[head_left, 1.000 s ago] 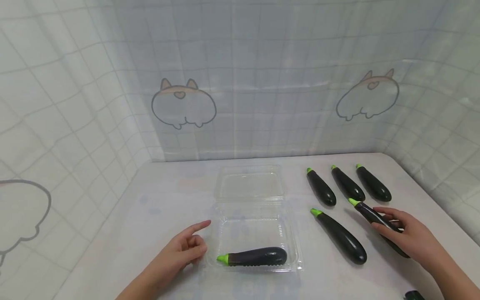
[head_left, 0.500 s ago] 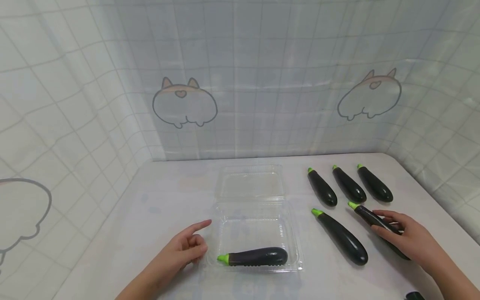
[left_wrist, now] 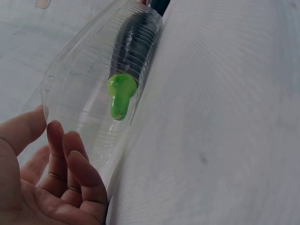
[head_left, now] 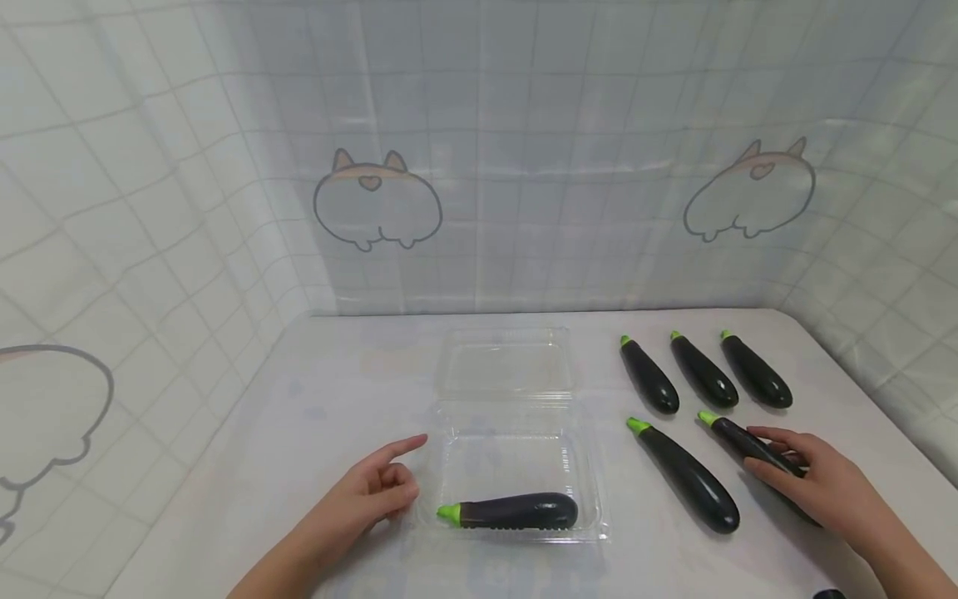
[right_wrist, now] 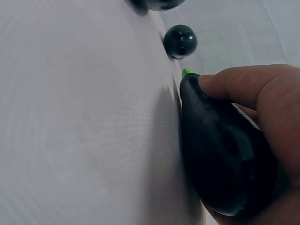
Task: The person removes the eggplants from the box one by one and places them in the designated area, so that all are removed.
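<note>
In the head view my right hand [head_left: 812, 478] holds an eggplant [head_left: 737, 437] with a bright green stem, thumb on one side and fingers on the other. In the right wrist view this eggplant [right_wrist: 213, 145] lies close along the white tabletop. My left hand [head_left: 367, 491] is beside a clear hinged plastic container [head_left: 599, 499], its index finger reaching to the left rim and its other fingers bent. Fingertips meet the rim in the left wrist view. Inside the container's near side lies another eggplant [head_left: 520, 511], its stem [left_wrist: 121, 96] pointing towards the left hand.
A single eggplant [head_left: 688, 478] lies between the container and the right hand. Behind stand three more in a slanted row, the leftmost eggplant [head_left: 649, 374] among them. A dark end [head_left: 829, 594] shows at the bottom right. The container's lid [head_left: 505, 363] lies open at the back.
My right hand has lowered the eggplant slightly, closer to the tabletop and a little nearer the person. The left hand and the container keep their places; the head view has shifted slightly.
</note>
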The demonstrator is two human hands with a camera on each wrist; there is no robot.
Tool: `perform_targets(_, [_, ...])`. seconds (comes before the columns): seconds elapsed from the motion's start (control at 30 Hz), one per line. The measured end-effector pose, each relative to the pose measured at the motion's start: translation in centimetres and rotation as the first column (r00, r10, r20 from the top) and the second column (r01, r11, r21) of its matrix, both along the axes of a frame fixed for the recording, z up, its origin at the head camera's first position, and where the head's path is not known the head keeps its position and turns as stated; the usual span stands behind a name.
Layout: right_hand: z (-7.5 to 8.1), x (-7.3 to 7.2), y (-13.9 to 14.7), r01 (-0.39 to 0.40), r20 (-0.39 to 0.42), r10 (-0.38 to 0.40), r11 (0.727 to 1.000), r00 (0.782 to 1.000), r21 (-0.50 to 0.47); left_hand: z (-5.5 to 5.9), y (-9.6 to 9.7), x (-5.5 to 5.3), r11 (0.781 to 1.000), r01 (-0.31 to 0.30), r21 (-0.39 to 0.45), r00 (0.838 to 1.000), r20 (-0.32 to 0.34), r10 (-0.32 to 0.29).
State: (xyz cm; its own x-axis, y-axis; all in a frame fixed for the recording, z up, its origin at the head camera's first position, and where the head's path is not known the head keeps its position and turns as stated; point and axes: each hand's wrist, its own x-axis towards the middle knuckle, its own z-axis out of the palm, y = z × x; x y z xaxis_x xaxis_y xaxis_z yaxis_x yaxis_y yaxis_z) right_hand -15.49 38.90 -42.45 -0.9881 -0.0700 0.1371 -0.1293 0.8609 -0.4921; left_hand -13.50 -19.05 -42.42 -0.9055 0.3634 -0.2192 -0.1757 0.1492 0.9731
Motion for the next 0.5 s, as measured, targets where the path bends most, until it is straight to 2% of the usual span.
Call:
perform_targets(0.27, [0.04,0.04,-0.46,-0.003,-0.095,0.008,0.998,0.995,0.056,-0.04,-0.03,0.00,1.000,0.006,0.001,1.000,-0.010,-0.006])
perform_targets(0.5, [-0.07,0.13,-0.71,0.017,-0.134,-0.004,0.995,0.991,0.094,-0.12,0.07,-0.04,1.000,-0.009,-0.023,1.000,0.005,0.009])
